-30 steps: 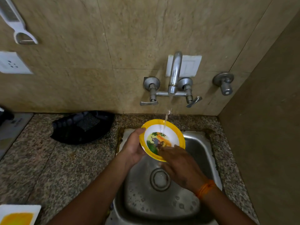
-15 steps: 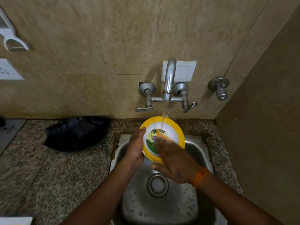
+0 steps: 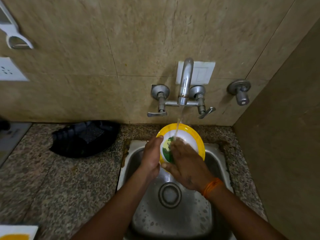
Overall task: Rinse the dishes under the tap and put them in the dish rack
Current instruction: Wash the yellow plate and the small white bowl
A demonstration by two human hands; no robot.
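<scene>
Pouring straight down from the tap [image 3: 185,82], a thin stream of water [image 3: 179,124] lands inside the yellow-rimmed bowl [image 3: 194,138], which is tilted up on edge over the back of the steel sink [image 3: 216,163]. The left hand [image 3: 151,156] grips the bowl by its left rim, thumb hooked over the yellow edge, the other fingers hidden behind it. The right hand [image 3: 186,163] lies flat across the white inside, fingers straight and close together, pressed over the green picture at the bottom of the bowl, right where the water hits. An orange thread band [image 3: 212,186] sits on that right wrist. Down in the basin, the round drain [image 3: 169,194] shows between the two forearms, with droplets scattered around it. On the speckled counter [image 3: 69,179] to the left of the sink rests a black tray [image 3: 83,139] holding a dark scrub pad [image 3: 92,134]. In the bottom left corner, the edge of a white plate [image 3: 17,231] with a yellow patch peeks in.
</scene>
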